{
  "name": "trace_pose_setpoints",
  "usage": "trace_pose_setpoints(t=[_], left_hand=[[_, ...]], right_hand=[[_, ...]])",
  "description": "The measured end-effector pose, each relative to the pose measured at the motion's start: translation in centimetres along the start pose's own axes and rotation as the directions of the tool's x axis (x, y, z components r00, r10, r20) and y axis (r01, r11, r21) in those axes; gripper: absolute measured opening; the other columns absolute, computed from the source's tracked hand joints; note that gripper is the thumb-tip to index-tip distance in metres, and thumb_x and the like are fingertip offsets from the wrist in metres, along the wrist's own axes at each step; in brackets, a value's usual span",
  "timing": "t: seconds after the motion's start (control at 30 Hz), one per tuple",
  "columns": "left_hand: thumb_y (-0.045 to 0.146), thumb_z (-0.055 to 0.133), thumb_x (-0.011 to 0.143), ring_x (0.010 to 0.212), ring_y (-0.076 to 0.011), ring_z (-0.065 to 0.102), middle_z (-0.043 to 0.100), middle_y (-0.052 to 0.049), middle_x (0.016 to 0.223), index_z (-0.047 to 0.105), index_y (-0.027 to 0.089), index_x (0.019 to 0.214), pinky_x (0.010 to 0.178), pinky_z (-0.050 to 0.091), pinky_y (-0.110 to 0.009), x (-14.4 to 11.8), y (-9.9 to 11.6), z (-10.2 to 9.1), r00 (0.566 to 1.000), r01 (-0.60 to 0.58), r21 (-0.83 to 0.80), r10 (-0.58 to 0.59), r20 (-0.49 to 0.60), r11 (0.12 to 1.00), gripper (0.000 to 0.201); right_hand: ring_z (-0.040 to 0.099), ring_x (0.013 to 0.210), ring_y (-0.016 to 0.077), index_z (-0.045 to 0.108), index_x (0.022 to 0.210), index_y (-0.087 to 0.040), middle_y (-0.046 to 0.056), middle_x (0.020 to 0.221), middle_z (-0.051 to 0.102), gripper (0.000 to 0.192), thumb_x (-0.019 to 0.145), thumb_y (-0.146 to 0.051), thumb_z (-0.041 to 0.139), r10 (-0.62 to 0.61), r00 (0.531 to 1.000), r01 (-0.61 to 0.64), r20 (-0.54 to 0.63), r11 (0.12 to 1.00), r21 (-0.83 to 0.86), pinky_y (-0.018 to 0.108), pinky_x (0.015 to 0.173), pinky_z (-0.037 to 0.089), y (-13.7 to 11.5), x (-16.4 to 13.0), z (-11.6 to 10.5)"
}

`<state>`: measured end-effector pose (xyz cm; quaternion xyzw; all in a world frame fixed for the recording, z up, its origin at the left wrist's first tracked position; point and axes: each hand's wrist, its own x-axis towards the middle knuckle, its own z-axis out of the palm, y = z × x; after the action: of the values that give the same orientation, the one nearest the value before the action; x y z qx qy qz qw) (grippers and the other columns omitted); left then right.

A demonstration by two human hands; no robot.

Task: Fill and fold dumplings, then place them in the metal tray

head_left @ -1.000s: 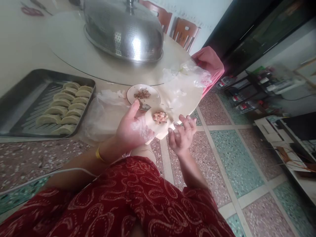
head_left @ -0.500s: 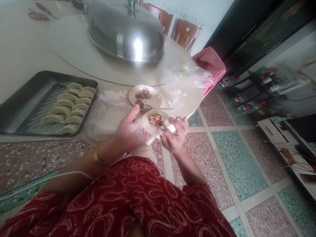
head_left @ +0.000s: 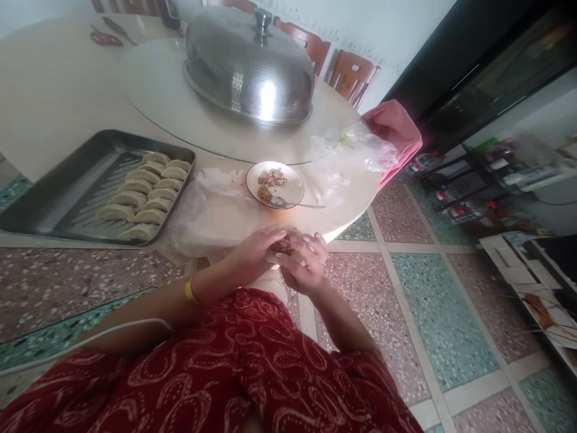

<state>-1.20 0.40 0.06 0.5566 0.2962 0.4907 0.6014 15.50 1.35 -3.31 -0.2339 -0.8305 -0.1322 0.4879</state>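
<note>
Between my two hands is a dumpling wrapper [head_left: 293, 233] with meat filling showing in its middle, its edges bent up. My left hand [head_left: 255, 252] cups it from the left, thumb at the near rim. My right hand [head_left: 306, 261] pinches the right side with thumb and fingers. Just beyond stands a white plate [head_left: 295, 180] with a dark rim, holding minced filling [head_left: 273, 177] and a metal spoon [head_left: 279, 202] whose handle points right. On the left, a dark metal tray [head_left: 90, 162] carries two rows of folded dumplings [head_left: 146, 189].
A large perforated steel dome lid [head_left: 252, 66] sits on the round glass turntable [head_left: 153, 96]. Clear plastic bags [head_left: 202, 204] lie by the tray, and another plastic bag [head_left: 360, 147] lies at right. Red-handled scissors [head_left: 106, 39] are far left. A pink cloth [head_left: 392, 129] hangs beside the table.
The wrapper was spread flat with its filling exposed; now its edges are folded up. Both hands have drawn closer together and lower. The whole view has shifted slightly.
</note>
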Motion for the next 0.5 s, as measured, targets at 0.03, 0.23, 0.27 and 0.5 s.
trace_pose_setpoints(t=[0.03,0.23,0.27,0.5], left_hand=[[0.017,0.065,0.078,0.097,-0.0203,0.062,0.069,-0.007,0.103,0.072,0.019,0.096,0.093,0.047,-0.032,-0.2,-0.3,-0.1,0.999,-0.035,0.088,0.033,0.018,0.996,0.019],[0.017,0.063,0.08,0.095,-0.0212,0.063,0.069,-0.009,0.103,0.071,0.019,0.095,0.086,0.05,-0.033,-1.1,-1.1,0.1,1.0,0.029,0.182,-0.027,-0.01,0.983,0.017],[0.018,0.065,0.079,0.095,-0.0214,0.063,0.069,-0.008,0.103,0.071,0.019,0.094,0.086,0.05,-0.032,-1.2,-1.1,0.2,0.999,0.041,0.174,-0.039,-0.017,0.984,0.016],[0.036,0.058,0.09,0.091,-0.0182,0.064,0.07,-0.009,0.1,0.069,0.015,0.094,0.079,0.052,-0.027,-1.5,-1.2,0.9,0.926,0.299,-0.303,-0.351,-0.136,0.905,0.023]], right_hand=[[0.056,0.119,0.0196,0.068,0.091,-0.039,-0.003,0.114,0.069,0.019,0.08,-0.024,0.07,0.008,1.0,-0.008,-0.009,1.0,-0.006,0.044,0.109,0.041,-0.3,0.0,0.1],[0.052,0.119,0.0194,0.064,0.089,-0.032,0.001,0.111,0.065,0.009,0.084,-0.025,0.062,0.097,0.995,-0.097,-0.031,0.995,0.002,0.04,0.107,0.04,-1.7,-0.1,0.9],[0.052,0.118,0.0196,0.063,0.089,-0.032,0.001,0.111,0.064,0.009,0.084,-0.025,0.062,0.117,0.992,-0.117,-0.042,0.993,0.009,0.04,0.106,0.041,-1.8,-0.1,1.0],[0.052,0.119,0.0234,0.057,0.087,-0.026,0.004,0.115,0.06,0.007,0.084,-0.02,0.059,0.296,0.95,-0.296,-0.097,0.955,0.014,0.046,0.101,0.046,-2.4,0.3,1.3]])
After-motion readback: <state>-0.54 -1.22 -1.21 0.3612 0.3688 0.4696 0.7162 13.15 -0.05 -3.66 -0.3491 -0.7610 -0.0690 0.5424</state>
